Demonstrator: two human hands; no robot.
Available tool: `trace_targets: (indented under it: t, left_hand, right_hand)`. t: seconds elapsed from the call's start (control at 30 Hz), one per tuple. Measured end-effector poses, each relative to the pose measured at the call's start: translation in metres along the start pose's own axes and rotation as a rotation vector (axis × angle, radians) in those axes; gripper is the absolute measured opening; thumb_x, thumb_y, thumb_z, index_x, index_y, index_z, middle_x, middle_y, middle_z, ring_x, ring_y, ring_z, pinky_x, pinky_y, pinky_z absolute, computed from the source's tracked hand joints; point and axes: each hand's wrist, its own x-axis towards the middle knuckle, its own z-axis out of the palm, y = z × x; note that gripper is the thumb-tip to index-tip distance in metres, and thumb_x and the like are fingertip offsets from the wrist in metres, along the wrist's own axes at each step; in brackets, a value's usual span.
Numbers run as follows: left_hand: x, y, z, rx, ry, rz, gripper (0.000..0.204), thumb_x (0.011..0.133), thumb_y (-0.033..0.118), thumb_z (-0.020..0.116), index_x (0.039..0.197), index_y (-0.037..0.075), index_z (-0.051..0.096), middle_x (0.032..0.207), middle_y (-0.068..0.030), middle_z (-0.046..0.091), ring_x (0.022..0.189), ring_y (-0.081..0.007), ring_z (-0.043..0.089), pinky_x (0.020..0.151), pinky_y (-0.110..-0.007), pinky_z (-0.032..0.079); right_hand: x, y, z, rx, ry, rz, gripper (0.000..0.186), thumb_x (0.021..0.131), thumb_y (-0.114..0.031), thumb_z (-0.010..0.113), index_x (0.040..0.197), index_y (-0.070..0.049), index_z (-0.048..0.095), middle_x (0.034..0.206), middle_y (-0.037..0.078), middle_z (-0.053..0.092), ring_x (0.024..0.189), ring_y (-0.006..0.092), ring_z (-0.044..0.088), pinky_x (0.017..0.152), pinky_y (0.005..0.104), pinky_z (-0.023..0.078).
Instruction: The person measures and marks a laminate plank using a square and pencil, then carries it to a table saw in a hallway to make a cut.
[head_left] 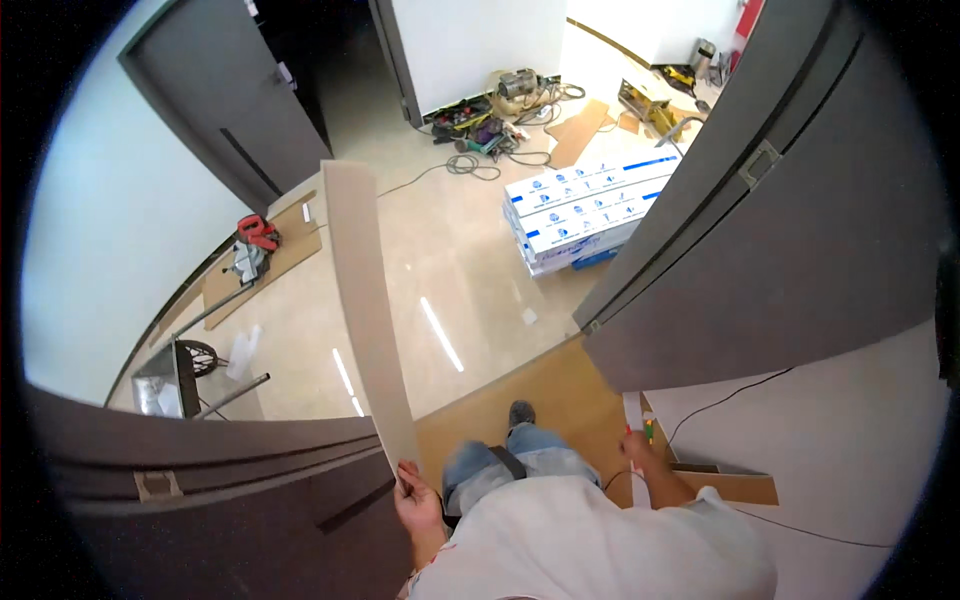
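Observation:
My left hand point(418, 503) grips the near end of a long beige plank point(362, 290), which stretches away from me over the glossy floor. My right hand point(641, 452) hangs low at my right side and holds a small green and red pencil-like tool point(647, 428) beside a narrow white strip point(633, 420). My legs in jeans stand on brown cardboard sheeting point(545, 390) in a doorway.
Dark grey door panels stand at left point(200, 480) and right point(790, 230). A stack of white and blue cartons point(580, 210) sits ahead on the floor. A red saw point(252, 240) lies at left on cardboard. Tools and cables point(490, 125) clutter the far wall.

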Motion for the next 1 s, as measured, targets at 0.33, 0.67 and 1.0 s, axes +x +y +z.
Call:
trace_targets:
  t: [0.33, 0.67, 1.0]
  left_hand:
    - [0.138, -0.056, 0.129, 0.057, -0.078, 0.035, 0.048, 0.099, 0.002, 0.038, 0.141, -0.019, 0.025, 0.133, -0.0311, 0.053, 0.118, -0.0411, 0.06, 0.098, -0.042, 0.059]
    - [0.391, -0.148, 0.249, 0.024, 0.036, -0.168, 0.043, 0.103, 0.006, 0.034, 0.139, -0.018, 0.032, 0.133, -0.03, 0.052, 0.121, -0.0404, 0.058, 0.1, -0.042, 0.058]
    - [0.57, -0.266, 0.415, 0.179, 0.008, -0.382, 0.042, 0.102, 0.004, 0.033, 0.134, -0.023, 0.034, 0.126, -0.0355, 0.056, 0.118, -0.0425, 0.059, 0.103, -0.04, 0.056]
  right_hand:
    - [0.004, -0.296, -0.12, 0.729, 0.014, -0.198, 0.023, 0.089, -0.015, 0.056, 0.075, -0.002, 0.067, 0.067, 0.009, 0.066, 0.057, 0.018, 0.062, 0.053, 0.0345, 0.048]
    - [0.123, -0.305, -0.053, 0.613, -0.016, 0.109, 0.021, 0.091, -0.015, 0.058, 0.075, -0.004, 0.063, 0.067, 0.009, 0.065, 0.056, 0.0188, 0.062, 0.051, 0.0339, 0.047]
    - [0.155, -0.565, -0.156, 0.828, 0.165, 0.032, 0.023, 0.093, -0.027, 0.062, 0.094, -0.004, 0.068, 0.075, 0.008, 0.068, 0.061, 0.0158, 0.064, 0.055, 0.0324, 0.051]
